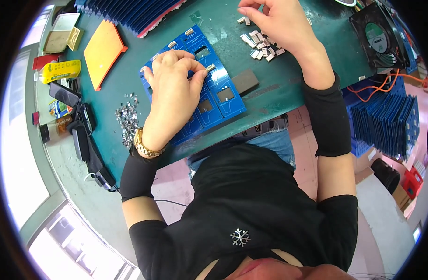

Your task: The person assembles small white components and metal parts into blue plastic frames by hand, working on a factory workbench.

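A blue circuit board panel with square cutouts lies tilted on the green bench. My left hand, a gold watch at its wrist, rests over the panel with fingers curled and thumb drawn in. Beside its thumb tip sits a small pale connector on the board; whatever the fingers grip is hidden. More connectors stand along the panel's far edge. My right hand is raised at the far side, thumb and fingers pinched together above a few loose connectors. A pile of white connectors lies just below that hand.
Small metallic parts are heaped left of the panel. A grey block touches its right side. Farther left are an orange tray and a yellow bottle. Stacked blue boards stand at the back; a black fan is at right.
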Available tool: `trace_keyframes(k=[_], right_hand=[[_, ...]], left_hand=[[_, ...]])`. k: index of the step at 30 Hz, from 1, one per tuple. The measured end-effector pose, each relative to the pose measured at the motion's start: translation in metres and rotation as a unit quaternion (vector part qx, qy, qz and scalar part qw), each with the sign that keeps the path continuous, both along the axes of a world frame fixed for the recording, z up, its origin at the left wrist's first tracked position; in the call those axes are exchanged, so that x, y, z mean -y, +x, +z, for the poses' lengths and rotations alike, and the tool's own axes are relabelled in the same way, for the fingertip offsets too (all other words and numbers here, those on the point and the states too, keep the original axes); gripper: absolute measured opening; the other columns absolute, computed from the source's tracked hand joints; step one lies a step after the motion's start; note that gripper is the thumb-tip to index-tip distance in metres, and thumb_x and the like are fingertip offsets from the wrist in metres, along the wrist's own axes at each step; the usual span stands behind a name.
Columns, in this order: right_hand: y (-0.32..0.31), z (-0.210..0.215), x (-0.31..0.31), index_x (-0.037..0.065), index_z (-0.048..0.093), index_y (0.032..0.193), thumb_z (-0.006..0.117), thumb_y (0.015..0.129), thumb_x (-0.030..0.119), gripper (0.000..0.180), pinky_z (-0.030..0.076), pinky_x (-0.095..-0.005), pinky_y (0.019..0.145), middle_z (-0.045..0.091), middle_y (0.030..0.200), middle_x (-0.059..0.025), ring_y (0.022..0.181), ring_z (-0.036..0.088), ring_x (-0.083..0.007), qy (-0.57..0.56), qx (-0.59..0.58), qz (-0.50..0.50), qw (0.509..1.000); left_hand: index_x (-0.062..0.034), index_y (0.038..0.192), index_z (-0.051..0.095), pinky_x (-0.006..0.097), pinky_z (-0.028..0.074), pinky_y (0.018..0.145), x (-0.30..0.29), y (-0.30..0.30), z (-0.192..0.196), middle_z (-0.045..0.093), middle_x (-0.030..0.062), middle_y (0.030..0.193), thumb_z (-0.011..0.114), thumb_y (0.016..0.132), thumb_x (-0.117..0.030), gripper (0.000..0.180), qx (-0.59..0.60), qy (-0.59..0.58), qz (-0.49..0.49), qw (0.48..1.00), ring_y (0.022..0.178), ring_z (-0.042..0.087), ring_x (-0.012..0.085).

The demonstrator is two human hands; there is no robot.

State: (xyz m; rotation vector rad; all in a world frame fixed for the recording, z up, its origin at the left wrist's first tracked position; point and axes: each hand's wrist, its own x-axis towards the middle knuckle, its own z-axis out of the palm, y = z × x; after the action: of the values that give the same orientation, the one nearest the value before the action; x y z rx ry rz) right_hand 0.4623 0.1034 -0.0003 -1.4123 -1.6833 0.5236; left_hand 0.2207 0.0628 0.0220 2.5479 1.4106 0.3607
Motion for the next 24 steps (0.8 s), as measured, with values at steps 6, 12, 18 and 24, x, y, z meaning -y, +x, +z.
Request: trace_keyframes(k=[6,12,18,24], right_hand=[[-0.006,0.021,0.009,0.0,0.069,0.084,0.069,0.079,0.006,0.008,0.048,-0.0323,0.058,0.062,0.076,-0.0129,0.063,0.062,-0.0233,0.051,-0.026,-0.002,0.998],[-0.002,0.023,0.011,0.0,0.069,0.086,0.071,0.078,0.004,0.01,0.045,-0.0301,0.055,0.062,0.075,-0.0092,0.059,0.058,-0.0179,0.159,-0.055,-0.014,0.986],[-0.013,0.001,0.051,0.003,0.072,0.093,0.07,0.084,0.009,0.011,0.046,-0.0229,0.061,0.069,0.085,-0.0051,0.071,0.06,-0.0087,0.064,-0.119,0.042,0.99],[-0.021,0.003,0.12,-0.001,0.07,0.092,0.068,0.086,0.01,0.012,0.043,-0.0224,0.058,0.066,0.081,-0.0022,0.066,0.054,-0.0058,-0.159,-0.105,0.088,0.978]], left_hand=[[-0.009,0.083,0.069,0.064,0.025,0.102,0.001,-0.005,-0.008,0.061,0.0067,0.105,0.07,0.082,-0.016,0.007,0.073,-0.036,0.021,0.996,0.112,0.049,0.0314],[-0.0109,0.081,0.07,0.065,0.024,0.102,0.005,-0.002,-0.008,0.061,0.0039,0.101,0.071,0.08,-0.015,0.005,0.083,-0.005,0.029,0.996,0.109,0.049,0.0298],[-0.0119,0.073,0.071,0.072,0.023,0.1,0.004,-0.006,-0.012,0.06,0.0008,0.093,0.073,0.076,-0.016,0.005,0.095,0.051,-0.005,0.994,0.108,0.049,0.0285],[-0.011,0.071,0.072,0.075,0.027,0.095,0.003,-0.007,-0.015,0.061,0.0007,0.091,0.071,0.075,-0.016,0.006,0.104,0.078,-0.031,0.991,0.105,0.051,0.0283]])
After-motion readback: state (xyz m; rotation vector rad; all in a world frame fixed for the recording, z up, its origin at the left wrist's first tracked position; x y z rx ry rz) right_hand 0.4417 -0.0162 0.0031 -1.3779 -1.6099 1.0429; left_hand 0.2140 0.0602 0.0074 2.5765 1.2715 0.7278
